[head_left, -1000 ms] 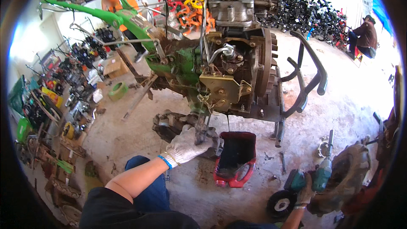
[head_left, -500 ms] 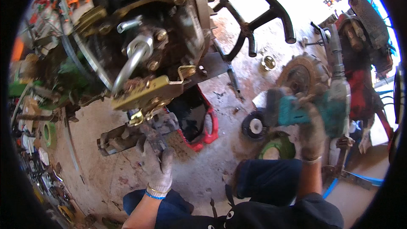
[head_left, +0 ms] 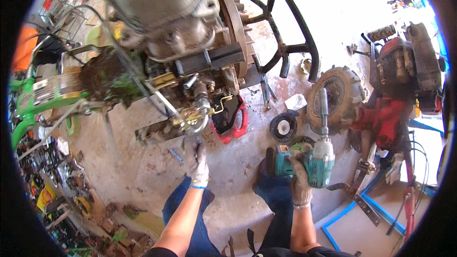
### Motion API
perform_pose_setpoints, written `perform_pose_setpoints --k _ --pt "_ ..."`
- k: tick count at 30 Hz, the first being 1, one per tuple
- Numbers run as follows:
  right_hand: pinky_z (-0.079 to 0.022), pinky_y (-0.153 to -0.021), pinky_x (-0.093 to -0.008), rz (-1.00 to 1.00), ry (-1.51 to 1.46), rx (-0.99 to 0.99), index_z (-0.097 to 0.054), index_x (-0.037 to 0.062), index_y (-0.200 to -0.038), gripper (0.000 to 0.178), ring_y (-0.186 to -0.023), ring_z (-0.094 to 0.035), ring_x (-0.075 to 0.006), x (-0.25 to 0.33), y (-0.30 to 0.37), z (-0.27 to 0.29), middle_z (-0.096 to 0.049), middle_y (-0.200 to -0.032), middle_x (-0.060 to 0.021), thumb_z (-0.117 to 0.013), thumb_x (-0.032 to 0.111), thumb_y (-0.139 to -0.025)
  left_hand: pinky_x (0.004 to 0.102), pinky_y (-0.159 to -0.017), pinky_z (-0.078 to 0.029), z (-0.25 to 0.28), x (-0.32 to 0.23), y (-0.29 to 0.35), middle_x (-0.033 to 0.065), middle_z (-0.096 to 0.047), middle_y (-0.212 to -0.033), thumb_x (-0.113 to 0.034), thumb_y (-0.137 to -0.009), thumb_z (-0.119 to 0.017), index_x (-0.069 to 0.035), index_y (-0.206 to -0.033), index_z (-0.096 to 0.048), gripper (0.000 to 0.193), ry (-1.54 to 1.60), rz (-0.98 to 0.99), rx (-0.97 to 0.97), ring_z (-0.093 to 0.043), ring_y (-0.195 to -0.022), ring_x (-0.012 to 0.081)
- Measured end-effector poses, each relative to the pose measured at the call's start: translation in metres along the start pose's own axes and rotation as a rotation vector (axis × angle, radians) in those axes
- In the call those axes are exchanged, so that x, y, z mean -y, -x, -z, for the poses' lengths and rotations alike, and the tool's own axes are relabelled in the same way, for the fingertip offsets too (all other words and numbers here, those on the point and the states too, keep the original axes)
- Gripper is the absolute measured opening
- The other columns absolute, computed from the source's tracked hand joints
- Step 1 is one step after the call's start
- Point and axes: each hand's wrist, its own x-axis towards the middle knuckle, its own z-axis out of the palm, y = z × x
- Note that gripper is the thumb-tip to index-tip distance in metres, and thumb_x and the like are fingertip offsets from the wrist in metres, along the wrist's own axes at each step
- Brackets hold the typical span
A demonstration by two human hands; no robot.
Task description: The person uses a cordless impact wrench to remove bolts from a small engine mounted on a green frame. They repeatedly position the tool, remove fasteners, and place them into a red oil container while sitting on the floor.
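Observation:
My right hand (head_left: 301, 185), in a dirty work glove, grips the handle of a teal cordless impact wrench (head_left: 320, 164). A long silver socket extension (head_left: 324, 112) points up and away from its nose. My gloved left hand (head_left: 195, 161) reaches up to the underside of an engine (head_left: 164, 9), beside a curved silver rod (head_left: 199, 124) and a brass-coloured bracket (head_left: 190, 113). Its fingertips blend with the dark metal there, so their hold is unclear. On the floor just left of that hand lies a small silver cylindrical piece (head_left: 176, 155).
Below the engine sits a red-rimmed black housing (head_left: 231, 138). A black round part (head_left: 283, 127) lies near a lugged wheel (head_left: 333, 97). Black tubular bars (head_left: 297, 24) jut out beside the engine; a red machine (head_left: 390, 119) stands right. Clutter (head_left: 47, 181) lines the left.
My right hand has brought the impact wrench lower and leftward, closer to my knee. My left hand has shifted right and slightly up. The view has also moved, showing more of the engine.

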Motion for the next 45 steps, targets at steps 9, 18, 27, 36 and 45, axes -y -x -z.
perform_pose_setpoints --k 9,18,27,36,45 --pt "-0.051 -0.091 -0.0349 -0.085 0.023 0.251 -0.052 0.0076 -0.131 0.055 -0.1 -0.061 -0.0177 0.137 0.108 0.022 -0.06 -0.108 -0.0027 -0.072 0.0 -0.08 0.0324 -0.092 -0.05 0.062 -0.128 0.118 0.0145 -0.057 -0.129 -0.01 -0.085 -0.067 -0.013 -0.136 -0.055 0.052 -0.024 -0.02 0.385 -0.062 -0.106 0.0229" --pt "-0.048 -0.087 -0.0311 0.058 0.119 0.684 -0.054 0.0037 -0.13 0.047 -0.093 -0.058 -0.0138 0.246 0.137 0.021 -0.061 -0.106 -0.0028 -0.068 0.009 -0.086 0.0322 -0.093 -0.049 0.095 -0.317 0.149 0.0099 -0.058 -0.126 -0.028 -0.094 -0.064 -0.002 -0.145 -0.039 0.062 0.499 0.201 0.686 -0.059 -0.105 0.0149" --pt "-0.04 -0.107 -0.0389 0.402 0.897 0.99 -0.057 0.0124 -0.134 0.051 -0.127 -0.053 -0.0263 0.373 0.134 0.052 -0.059 -0.134 -0.0087 -0.067 0.035 -0.09 0.04 -0.093 -0.051 0.097 -0.49 0.175 0.0118 -0.06 -0.12 -0.042 -0.096 -0.059 -0.007 -0.133 -0.049 0.052 1.314 0.296 0.61 -0.061 -0.108 0.0241" --pt "-0.052 -0.082 -0.0354 0.527 1.012 0.984 -0.066 0.0092 -0.118 0.043 -0.091 -0.067 -0.0243 0.431 0.139 0.004 -0.071 -0.1 -0.005 -0.076 0.03 -0.083 0.0458 -0.086 -0.059 0.062 -0.494 0.114 0.0129 -0.066 -0.094 -0.024 -0.1 -0.055 -0.002 -0.101 -0.06 0.022 1.718 0.763 0.395 -0.067 -0.086 0.0285" --pt "-0.051 -0.061 -0.0276 0.676 1.339 1.032 -0.068 -0.0008 -0.103 0.024 -0.068 -0.062 -0.0143 0.477 0.118 -0.124 -0.065 -0.081 -0.0043 -0.069 0.005 -0.079 0.0368 -0.072 -0.052 0.023 -0.477 -0.004 0.0099 -0.067 -0.089 -0.021 -0.099 -0.055 -0.005 -0.095 -0.062 0.018 2.004 0.748 0.774 -0.063 -0.08 0.0236"
